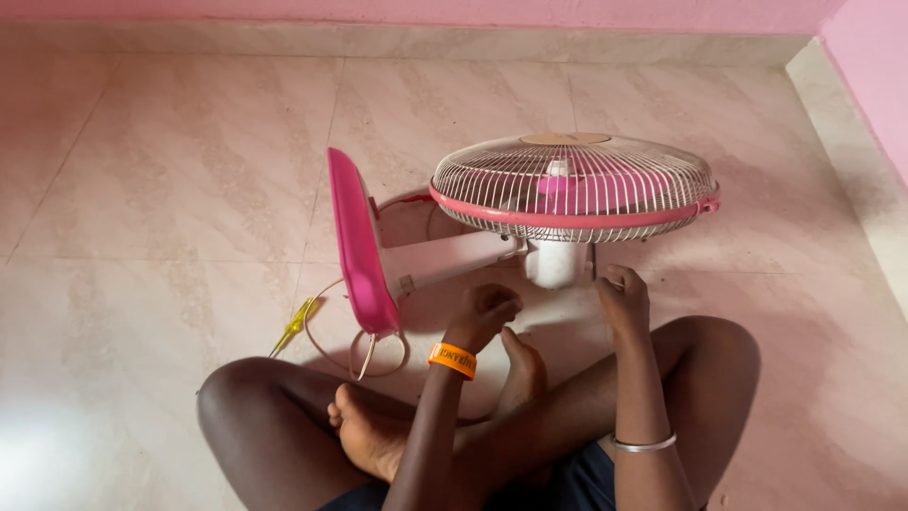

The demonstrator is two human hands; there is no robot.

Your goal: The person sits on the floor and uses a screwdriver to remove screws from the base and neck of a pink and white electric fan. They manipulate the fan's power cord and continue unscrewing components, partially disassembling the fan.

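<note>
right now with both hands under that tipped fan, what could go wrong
1. The fan lies tipped with its cage facing up and its pink base on edge; it may roll or drop toward the left hand and right hand near the motor housing.
2. The cord loops by the legs and could snag.
3. The yellow screwdriver lies loose on the floor, easy to lean on.

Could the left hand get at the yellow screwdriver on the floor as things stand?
Probably yes: the screwdriver lies bare on the floor beyond the left knee, and nothing stands between it and the left hand.
</note>
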